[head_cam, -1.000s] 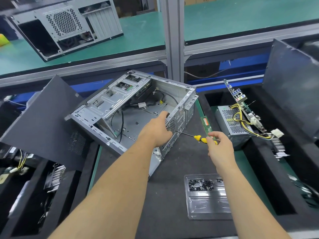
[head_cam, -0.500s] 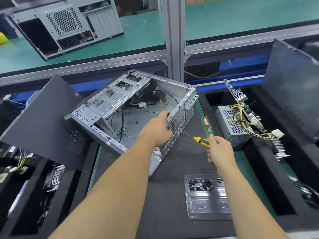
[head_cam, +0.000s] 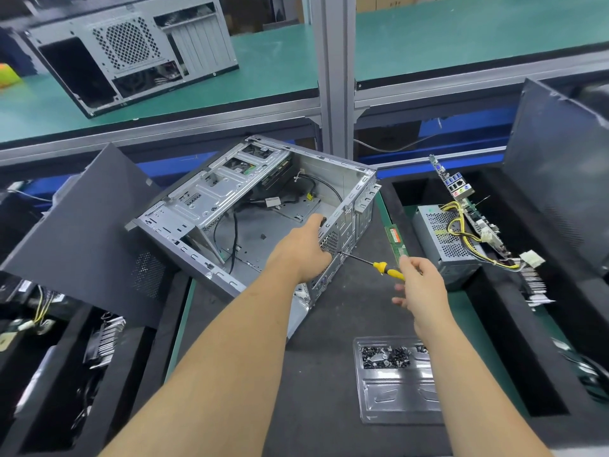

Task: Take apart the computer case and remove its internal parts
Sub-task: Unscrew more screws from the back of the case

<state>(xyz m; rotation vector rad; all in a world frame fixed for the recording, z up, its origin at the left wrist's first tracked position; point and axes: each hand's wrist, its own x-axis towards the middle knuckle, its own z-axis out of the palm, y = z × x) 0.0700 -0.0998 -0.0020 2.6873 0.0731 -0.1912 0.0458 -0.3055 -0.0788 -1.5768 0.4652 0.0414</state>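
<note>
An open grey sheet-metal computer case lies on its side on a dark foam work mat, tilted so its open face looks up and toward the viewer. Most of its inside is bare metal, with a few black cables and a silver drive cage at the far left.

The left hand reaches in from below and grips the case's perforated rear panel near the fan grille, fingers curled over the panel's top edge, thumb side facing the viewer.

The right hand sits just to the right of the case, outside it. Its thumb and fingertips pinch the end of a slim screwdriver with a yellow and black handle; the other fingers hang loosely spread.

The key relation: the screwdriver's long axis runs from the right hand up and to the left, and its metal tip meets the rear panel just beside the left hand's knuckles. It likely sits on 1 screw there, though the screw itself is too small to make out. The right hand does the turning, and the left hand steadies the case against that push.

Nearer the viewer, a clear plastic tray holds small dark screws.
</note>
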